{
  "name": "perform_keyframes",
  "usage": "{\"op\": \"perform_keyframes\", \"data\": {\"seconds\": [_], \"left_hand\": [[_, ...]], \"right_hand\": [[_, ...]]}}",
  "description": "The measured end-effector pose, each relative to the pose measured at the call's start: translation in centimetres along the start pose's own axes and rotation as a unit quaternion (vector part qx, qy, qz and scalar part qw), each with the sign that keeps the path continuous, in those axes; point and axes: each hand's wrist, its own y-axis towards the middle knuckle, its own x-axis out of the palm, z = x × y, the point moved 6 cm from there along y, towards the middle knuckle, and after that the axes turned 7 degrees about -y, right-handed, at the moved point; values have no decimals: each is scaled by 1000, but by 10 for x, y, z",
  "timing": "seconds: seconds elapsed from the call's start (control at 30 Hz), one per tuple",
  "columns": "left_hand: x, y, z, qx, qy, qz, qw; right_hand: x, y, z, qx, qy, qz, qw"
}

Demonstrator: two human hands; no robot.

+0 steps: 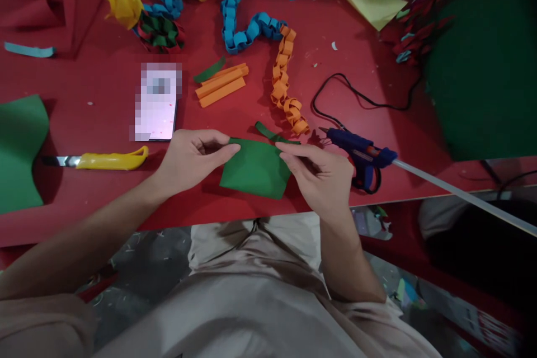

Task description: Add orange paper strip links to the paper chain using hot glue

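A small sheet of green paper (pixel 255 170) is stretched between my two hands near the table's front edge. My left hand (pixel 195 156) pinches its upper left corner between thumb and fingers. At the upper right corner, my right hand (pixel 321 170) grips the same sheet. Just behind its top edge lies a narrow dark green paper strip (pixel 265 131), partly hidden by the sheet and my right fingers. A blue glue gun (pixel 356 151) with a long glue stick lies beside my right hand. Orange paper strips (pixel 222 85) and another green strip (pixel 210 71) lie farther back.
An orange and blue paper chain (pixel 281 75) winds across the red table (pixel 251 114). On the left are a phone (pixel 157 103), a yellow box cutter (pixel 111 160) with its blade out, and a larger green sheet (pixel 20 151). A black cord (pixel 356 89) loops behind the glue gun.
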Motion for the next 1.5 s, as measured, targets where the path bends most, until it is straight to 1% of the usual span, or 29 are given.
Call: {"op": "perform_keyframes", "data": {"seconds": [0.03,0.07,0.13,0.2,0.27,0.3,0.37,0.4,0.47,0.53,0.6,0.7,0.73,0.77,0.87,0.93,1.03,1.13,1.23,1.3,1.37,1.4,1.5], "left_hand": [[1,-1,1,-12,-5,-15,1000],[4,-3,2,-26,-15,-38,999],[14,-7,7,-58,-34,-105,992],[26,-14,17,-77,-29,-177,981],[36,-21,28,-77,-6,-223,972],[39,-25,34,-74,3,-234,970],[42,-33,45,-64,4,-231,971],[41,-37,49,-59,-1,-217,974],[37,-46,54,-51,-18,-163,985],[31,-58,52,-54,-44,-82,994],[29,-73,46,-61,-80,4,995],[37,-96,34,-49,-150,117,981],[41,-102,30,-47,-184,147,971],[47,-107,25,-52,-220,165,960],[62,-117,14,-71,-294,196,933],[64,-121,13,-76,-303,202,928],[62,-125,17,-76,-273,177,943],[56,-128,19,-75,-209,165,961],[50,-129,11,-77,-145,193,967],[46,-128,2,-78,-126,235,961],[44,-127,-7,-78,-146,277,946],[44,-127,-11,-76,-169,287,940],[49,-123,-18,-71,-250,280,924]], "right_hand": [[0,0,-3,-4,-15,-25,1000],[0,0,-7,-11,-33,-63,997],[3,-1,-17,-34,-68,-150,986],[6,-2,-27,-66,-88,-215,970],[7,-5,-36,-105,-87,-248,959],[7,-7,-40,-126,-76,-253,956],[5,-13,-47,-166,-41,-240,956],[3,-17,-50,-178,-19,-221,959],[-5,-24,-52,-183,22,-165,969],[-13,-33,-50,-174,55,-100,978],[-18,-42,-49,-170,84,-48,981],[-20,-52,-46,-176,112,-12,978],[-19,-54,-45,-182,117,-8,976],[-19,-56,-45,-191,122,-4,974],[-20,-58,-43,-218,137,2,966],[-22,-59,-40,-227,147,4,963],[-24,-61,-32,-216,156,10,964],[-20,-64,-22,-189,142,12,972],[-7,-66,-13,-162,125,2,979],[1,-65,-8,-144,117,-2,983],[7,-63,-6,-128,106,6,986],[8,-62,-7,-122,99,14,988],[10,-60,-10,-106,93,35,989]]}}
